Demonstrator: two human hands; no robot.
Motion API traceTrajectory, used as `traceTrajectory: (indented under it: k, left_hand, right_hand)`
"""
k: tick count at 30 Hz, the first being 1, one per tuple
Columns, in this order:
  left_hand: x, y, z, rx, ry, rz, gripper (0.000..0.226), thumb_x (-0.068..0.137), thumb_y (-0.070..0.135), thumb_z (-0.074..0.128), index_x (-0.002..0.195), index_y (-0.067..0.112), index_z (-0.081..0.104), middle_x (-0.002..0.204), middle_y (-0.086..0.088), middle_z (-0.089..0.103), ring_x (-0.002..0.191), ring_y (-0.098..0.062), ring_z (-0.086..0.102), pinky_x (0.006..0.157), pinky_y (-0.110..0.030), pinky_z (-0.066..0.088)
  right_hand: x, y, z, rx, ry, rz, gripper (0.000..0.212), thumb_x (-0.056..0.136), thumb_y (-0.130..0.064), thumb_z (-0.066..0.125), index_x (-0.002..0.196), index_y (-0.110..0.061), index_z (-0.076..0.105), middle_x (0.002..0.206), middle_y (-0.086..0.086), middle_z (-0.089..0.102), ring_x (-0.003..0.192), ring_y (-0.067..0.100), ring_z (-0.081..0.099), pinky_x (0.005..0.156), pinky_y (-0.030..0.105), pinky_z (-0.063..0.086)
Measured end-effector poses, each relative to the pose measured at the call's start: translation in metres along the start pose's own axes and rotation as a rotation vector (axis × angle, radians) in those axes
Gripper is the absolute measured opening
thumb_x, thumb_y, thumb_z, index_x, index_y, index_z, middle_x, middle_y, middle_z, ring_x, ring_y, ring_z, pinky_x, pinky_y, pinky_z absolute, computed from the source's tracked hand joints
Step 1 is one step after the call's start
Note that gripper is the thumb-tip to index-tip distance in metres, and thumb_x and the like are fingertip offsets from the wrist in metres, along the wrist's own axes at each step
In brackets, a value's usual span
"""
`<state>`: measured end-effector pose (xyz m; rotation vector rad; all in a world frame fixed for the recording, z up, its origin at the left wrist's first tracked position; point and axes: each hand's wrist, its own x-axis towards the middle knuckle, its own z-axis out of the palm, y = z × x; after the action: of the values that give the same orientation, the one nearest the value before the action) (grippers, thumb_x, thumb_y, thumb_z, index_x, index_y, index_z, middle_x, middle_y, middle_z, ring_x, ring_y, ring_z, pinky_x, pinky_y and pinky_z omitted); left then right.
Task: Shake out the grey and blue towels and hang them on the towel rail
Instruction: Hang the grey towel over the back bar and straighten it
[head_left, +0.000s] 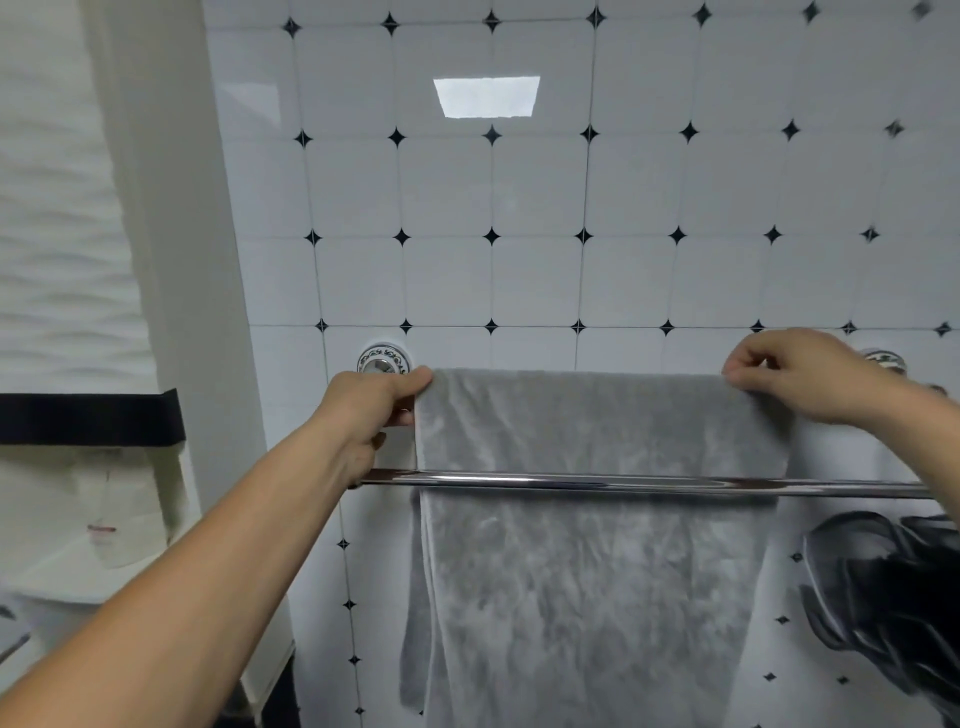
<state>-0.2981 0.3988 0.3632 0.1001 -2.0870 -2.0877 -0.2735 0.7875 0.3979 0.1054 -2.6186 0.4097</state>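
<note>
Grey towel (597, 571) hangs flat vs tiled wall (535, 280), behind chrome rail (649, 484). L hand (374, 400) pinches top-left corner, R hand (795, 374) top-right, fingers curled on cloth.

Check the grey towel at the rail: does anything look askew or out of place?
Only small things. The grey towel, pinched at its top corners by the left hand and right hand, has a level top edge, but its left edge is folded over below the chrome rail.
</note>
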Motion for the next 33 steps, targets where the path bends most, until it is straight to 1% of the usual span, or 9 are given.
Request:
traceTrajectory:
  k: [5,7,11,13,17,22,26,29,33]
  left_hand:
    - [0.008,0.006,0.000,-0.018,0.136,0.101,0.031,0.070,0.027,0.085,0.070,0.008,0.059,0.055,-0.001,0.056,0.048,-0.013,0.045,0.038,-0.018,0.031]
    - [0.012,0.007,0.000,0.052,0.160,0.142,0.037,0.068,0.030,0.086,0.067,0.005,0.059,0.048,0.000,0.053,0.045,-0.015,0.046,0.047,-0.021,0.035]
    - [0.021,0.003,-0.002,0.258,0.170,0.247,0.048,0.064,0.041,0.086,0.063,-0.003,0.065,0.056,-0.009,0.058,0.055,-0.021,0.049,0.061,-0.029,0.039]
    - [0.022,0.001,-0.003,0.364,0.097,0.302,0.039,0.062,0.036,0.088,0.065,0.002,0.069,0.061,-0.009,0.064,0.056,-0.020,0.052,0.063,-0.033,0.043]
    - [0.019,0.003,0.000,0.499,0.094,0.359,0.024,0.069,0.020,0.085,0.063,0.008,0.065,0.054,-0.006,0.057,0.050,-0.021,0.049,0.059,-0.028,0.039]
    - [0.025,0.010,-0.001,0.530,0.140,0.357,0.031,0.084,0.031,0.072,0.064,0.010,0.061,0.033,0.003,0.053,0.034,-0.009,0.052,0.056,-0.030,0.041]
    - [0.025,0.003,0.000,0.577,0.105,0.418,0.034,0.081,0.038,0.072,0.061,0.013,0.059,0.056,-0.006,0.066,0.050,-0.021,0.062,0.071,-0.043,0.054]
    - [0.018,0.003,-0.003,0.504,-0.015,0.394,0.033,0.068,0.027,0.086,0.068,0.008,0.060,0.061,-0.009,0.060,0.033,-0.007,0.049,0.055,-0.030,0.040]
    - [0.010,0.001,-0.002,0.497,-0.007,0.359,0.030,0.063,0.015,0.089,0.074,0.008,0.062,0.058,-0.003,0.054,0.029,-0.001,0.043,0.036,-0.013,0.031]
  right_hand:
    - [0.007,0.008,-0.011,-0.098,-0.006,0.137,0.014,0.090,-0.027,0.060,0.077,-0.024,0.063,0.083,-0.002,0.067,0.082,0.024,0.060,0.072,0.035,0.048]
    - [0.007,0.011,-0.009,-0.070,-0.009,0.164,0.015,0.090,-0.028,0.059,0.077,-0.021,0.064,0.083,0.001,0.068,0.077,0.021,0.061,0.067,0.035,0.051]
    - [-0.004,0.012,-0.011,0.048,0.034,0.121,0.006,0.088,-0.021,0.065,0.081,-0.021,0.065,0.086,0.000,0.068,0.074,0.015,0.058,0.057,0.025,0.037]
    - [-0.015,0.012,-0.014,0.138,0.000,0.087,0.012,0.082,-0.015,0.073,0.089,-0.021,0.065,0.087,-0.003,0.065,0.074,0.015,0.056,0.060,0.018,0.039]
    - [-0.022,0.014,-0.009,-0.017,0.009,0.018,0.017,0.078,-0.009,0.076,0.086,-0.020,0.065,0.081,-0.003,0.065,0.069,0.001,0.053,0.058,0.000,0.034]
    - [-0.025,0.021,-0.016,-0.053,-0.050,0.075,0.023,0.073,-0.012,0.081,0.078,-0.025,0.063,0.076,-0.005,0.068,0.073,0.017,0.061,0.063,0.020,0.041]
    - [-0.031,0.016,-0.006,-0.002,0.029,0.086,0.018,0.076,-0.012,0.078,0.087,-0.021,0.066,0.079,0.000,0.069,0.080,0.020,0.062,0.066,0.018,0.040]
    - [-0.036,0.013,-0.005,-0.003,0.118,0.123,0.024,0.074,-0.024,0.080,0.093,-0.019,0.066,0.086,0.002,0.068,0.082,0.022,0.060,0.073,0.028,0.041]
    - [-0.036,0.015,-0.002,-0.018,0.174,0.379,0.045,0.059,-0.046,0.086,0.085,-0.023,0.059,0.093,0.003,0.066,0.095,0.030,0.062,0.087,0.044,0.051]
